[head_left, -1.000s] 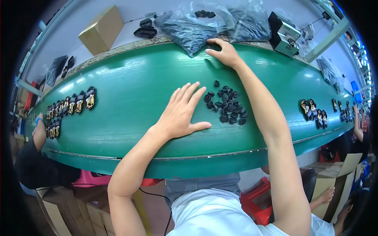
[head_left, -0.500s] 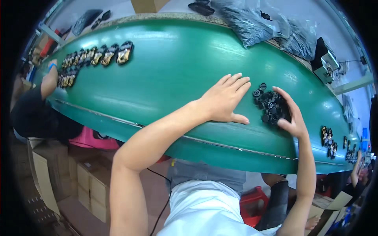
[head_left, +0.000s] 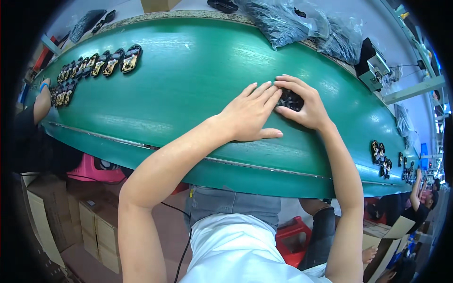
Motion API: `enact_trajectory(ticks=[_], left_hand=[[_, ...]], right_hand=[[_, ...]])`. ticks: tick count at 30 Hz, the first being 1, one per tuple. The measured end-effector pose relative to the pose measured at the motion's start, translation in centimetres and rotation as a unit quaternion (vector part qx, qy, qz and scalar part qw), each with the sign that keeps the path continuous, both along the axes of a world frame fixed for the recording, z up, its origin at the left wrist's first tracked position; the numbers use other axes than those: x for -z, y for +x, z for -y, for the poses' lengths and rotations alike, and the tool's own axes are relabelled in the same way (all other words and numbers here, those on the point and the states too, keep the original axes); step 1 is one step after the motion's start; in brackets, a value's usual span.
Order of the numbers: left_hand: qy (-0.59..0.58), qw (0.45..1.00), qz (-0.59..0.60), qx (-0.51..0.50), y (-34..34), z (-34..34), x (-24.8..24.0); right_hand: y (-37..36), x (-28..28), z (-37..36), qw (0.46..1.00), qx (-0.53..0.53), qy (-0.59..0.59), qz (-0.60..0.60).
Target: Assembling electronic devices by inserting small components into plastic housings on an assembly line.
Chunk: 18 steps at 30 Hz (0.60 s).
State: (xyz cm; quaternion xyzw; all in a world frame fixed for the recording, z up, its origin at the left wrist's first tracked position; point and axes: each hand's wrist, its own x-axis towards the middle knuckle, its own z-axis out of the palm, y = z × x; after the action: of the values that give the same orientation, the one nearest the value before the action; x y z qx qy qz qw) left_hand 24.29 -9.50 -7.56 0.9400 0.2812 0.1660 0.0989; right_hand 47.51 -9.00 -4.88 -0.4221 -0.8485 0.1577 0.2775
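A small heap of black wheel-like parts (head_left: 290,100) lies on the green tabletop (head_left: 198,85), just right of the middle. My right hand (head_left: 309,107) curls around the heap from its right side, thumb and fingers closing it in and covering much of it. On the heap's left, my left hand (head_left: 246,114) rests palm down with its fingers stretched out and the thumb apart. Its fingertips meet those of the right hand at the heap's edge, so the two hands enclose the parts.
Rows of black-and-gold assemblies (head_left: 111,62) sit at the left by another person's hand (head_left: 43,96). More assemblies (head_left: 378,153) lie at the right. Plastic bags (head_left: 278,23) and a metal device (head_left: 375,70) line the far edge. Cardboard boxes (head_left: 94,228) stand below left.
My right hand has swept the spread black parts leftward into a tighter heap against my left hand. My left hand stays flat; the whole view has shifted slightly.
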Motion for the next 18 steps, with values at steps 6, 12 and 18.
enact_trajectory(ticks=[6, 12, 18], left_hand=[[0.001, 1.0, -0.001, 0.003, -0.5, -0.1, 0.0], [-0.003, 0.995, 0.098, 0.006, -0.2, -0.3, -0.9], [-0.03, 0.988, 0.143, -0.045, -1.3, -1.0, -2.2]], right_hand=[[-1.5, 0.8, 2.3, 0.993, 0.086, 0.06, -0.055], [-1.7, 1.3, 4.0, 0.989, 0.109, 0.094, -0.017], [-0.5, 0.9, 4.1, 0.996, 0.077, 0.046, 0.002]])
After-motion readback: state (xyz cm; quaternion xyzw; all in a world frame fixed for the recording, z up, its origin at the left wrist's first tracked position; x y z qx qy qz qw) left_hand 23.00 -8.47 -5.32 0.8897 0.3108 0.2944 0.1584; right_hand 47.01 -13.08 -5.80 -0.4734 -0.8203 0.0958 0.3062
